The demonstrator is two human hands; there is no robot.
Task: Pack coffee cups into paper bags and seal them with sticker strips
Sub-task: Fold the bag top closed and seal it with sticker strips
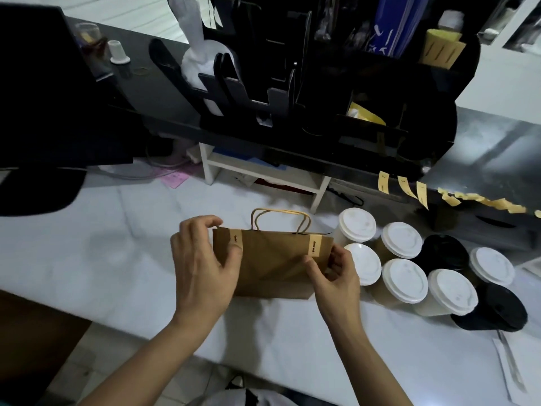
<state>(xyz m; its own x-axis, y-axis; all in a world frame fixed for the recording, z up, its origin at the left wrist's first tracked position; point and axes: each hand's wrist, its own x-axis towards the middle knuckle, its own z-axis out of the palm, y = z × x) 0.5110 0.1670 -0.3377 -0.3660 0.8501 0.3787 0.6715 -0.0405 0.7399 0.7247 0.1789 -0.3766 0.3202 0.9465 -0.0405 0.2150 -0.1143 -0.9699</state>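
Note:
A brown paper bag (272,262) with twisted handles stands upright on the white counter, its top closed. Two cream sticker strips fold over its top edge, one at the left (236,239) and one at the right (315,244). My left hand (202,265) grips the bag's left side, thumb pressing on the left strip. My right hand (333,273) holds the bag's right side just below the right strip. To the right stand several coffee cups with white lids (405,281) and black lids (446,252).
More sticker strips (415,190) hang from the edge of the raised shelf at the right. A black organiser (322,92) stands behind the bag, a white shelf unit (263,174) under it. A dark monitor base (38,189) sits at the left.

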